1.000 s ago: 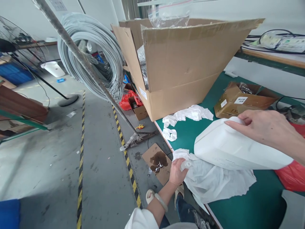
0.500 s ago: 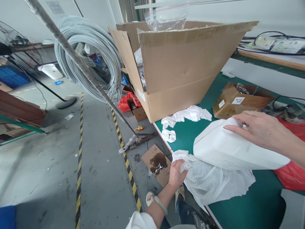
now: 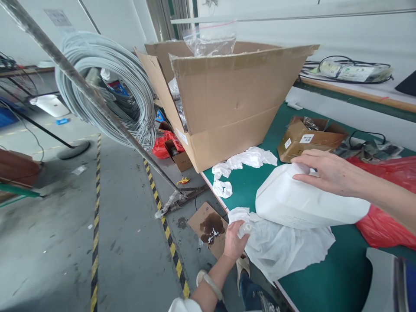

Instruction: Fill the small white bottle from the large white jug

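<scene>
**White jug tipped on its side over a cloth at the surface's edge**

The person's right hand is resting on the upper end of a white plastic jug, fingers spread and curled over its corner, steadying it rather than clamping it. The jug is lying tilted on its side on the green surface, spout end pointing toward the near edge. The left hand is closing its fingers around the small spout and a bunch of the white cloth spreading under the jug. Judging from this, the jug is already laid over and the cloth gathered at the spout; whether any liquid is coming out cannot be told. Crumpled white wipes are lying near the large cardboard box, with a small carton and a red bag beyond.
</scene>
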{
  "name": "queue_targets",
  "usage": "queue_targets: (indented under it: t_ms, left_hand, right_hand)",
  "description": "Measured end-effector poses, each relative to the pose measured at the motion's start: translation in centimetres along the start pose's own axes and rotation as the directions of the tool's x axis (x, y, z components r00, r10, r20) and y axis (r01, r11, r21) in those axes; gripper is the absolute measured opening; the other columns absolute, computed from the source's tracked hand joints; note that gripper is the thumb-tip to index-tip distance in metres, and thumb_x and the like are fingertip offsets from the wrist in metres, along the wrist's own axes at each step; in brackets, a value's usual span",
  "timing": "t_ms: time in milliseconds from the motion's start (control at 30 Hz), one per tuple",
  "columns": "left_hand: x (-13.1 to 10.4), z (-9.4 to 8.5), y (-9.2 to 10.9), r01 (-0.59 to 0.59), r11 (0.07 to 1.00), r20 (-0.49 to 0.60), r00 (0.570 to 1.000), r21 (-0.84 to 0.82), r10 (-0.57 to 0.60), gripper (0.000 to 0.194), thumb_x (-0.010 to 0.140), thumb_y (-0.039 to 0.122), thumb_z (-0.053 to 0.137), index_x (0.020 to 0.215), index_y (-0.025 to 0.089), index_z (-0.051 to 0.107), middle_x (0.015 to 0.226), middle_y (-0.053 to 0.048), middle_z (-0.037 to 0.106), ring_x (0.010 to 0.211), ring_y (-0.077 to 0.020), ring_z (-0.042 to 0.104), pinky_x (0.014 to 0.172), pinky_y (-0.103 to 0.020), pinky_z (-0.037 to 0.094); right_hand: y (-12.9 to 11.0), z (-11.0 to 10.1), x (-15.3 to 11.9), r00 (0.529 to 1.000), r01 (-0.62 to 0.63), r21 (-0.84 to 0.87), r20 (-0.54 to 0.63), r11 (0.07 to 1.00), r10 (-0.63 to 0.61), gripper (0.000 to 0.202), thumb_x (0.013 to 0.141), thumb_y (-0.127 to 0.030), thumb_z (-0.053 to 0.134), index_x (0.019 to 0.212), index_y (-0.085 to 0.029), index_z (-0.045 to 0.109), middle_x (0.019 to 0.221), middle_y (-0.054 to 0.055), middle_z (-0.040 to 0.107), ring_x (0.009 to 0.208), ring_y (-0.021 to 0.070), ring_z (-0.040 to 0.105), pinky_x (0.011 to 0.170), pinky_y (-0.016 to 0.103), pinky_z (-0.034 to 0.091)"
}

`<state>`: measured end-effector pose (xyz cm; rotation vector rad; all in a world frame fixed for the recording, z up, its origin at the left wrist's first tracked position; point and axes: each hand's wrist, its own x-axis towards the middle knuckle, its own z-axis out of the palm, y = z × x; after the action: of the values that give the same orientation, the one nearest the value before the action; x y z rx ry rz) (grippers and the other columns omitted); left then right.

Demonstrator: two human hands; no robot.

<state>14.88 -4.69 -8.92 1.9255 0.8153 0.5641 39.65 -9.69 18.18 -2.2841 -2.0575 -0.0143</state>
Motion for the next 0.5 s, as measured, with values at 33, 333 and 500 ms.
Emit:
queue_targets:
  t_ms: [33, 333, 500]
  left_hand:
    - [0.0, -0.1, 0.1, 0.005, 1.000, 0.001, 1.000, -0.002, -0.005, 0.027, 0.075, 0.025, 0.063, 0.099, 0.013, 0.059, 0.102, -0.007, 0.062, 0.100, -0.0212, 0.056, 0.089, -0.044, 0.042]
    - [0.2, -1.3, 1.9, 0.053, 0.998, -0.020, 0.998, -0.017, -0.053, 0.036, 0.064, 0.008, 0.061, 0.099, 0.017, 0.062, 0.101, -0.007, 0.066, 0.098, -0.0243, 0.058, 0.088, -0.041, 0.045]
    - [0.9, -2.4, 3.5, 0.044, 0.999, -0.012, 0.999, -0.027, -0.045, 0.033, 0.067, 0.016, 0.060, 0.100, 0.019, 0.062, 0.103, -0.008, 0.066, 0.097, -0.0251, 0.059, 0.085, -0.040, 0.047]
  right_hand:
    - [0.2, -0.3, 0.0, 0.999, 0.030, 0.018, 0.044, 0.999, -0.031, 0.041, 0.087, -0.045, 0.037, 0.107, -0.015, 0.055, 0.095, 0.010, 0.057, 0.090, 0.0241, 0.053, 0.073, 0.035, 0.042]
    - [-0.9, -1.1, 1.2, 0.952, -0.206, -0.267, 0.166, 0.941, 0.255, 0.056, 0.082, -0.063, 0.034, 0.077, -0.012, 0.056, 0.073, 0.017, 0.062, 0.068, 0.0342, 0.060, 0.051, 0.038, 0.041]
    - [-0.9, -1.5, 1.3, 0.977, -0.003, -0.140, 0.209, 0.990, 0.032, 0.030, 0.086, -0.037, 0.041, 0.084, -0.012, 0.057, 0.083, 0.014, 0.062, 0.077, 0.0273, 0.059, 0.061, 0.034, 0.042]
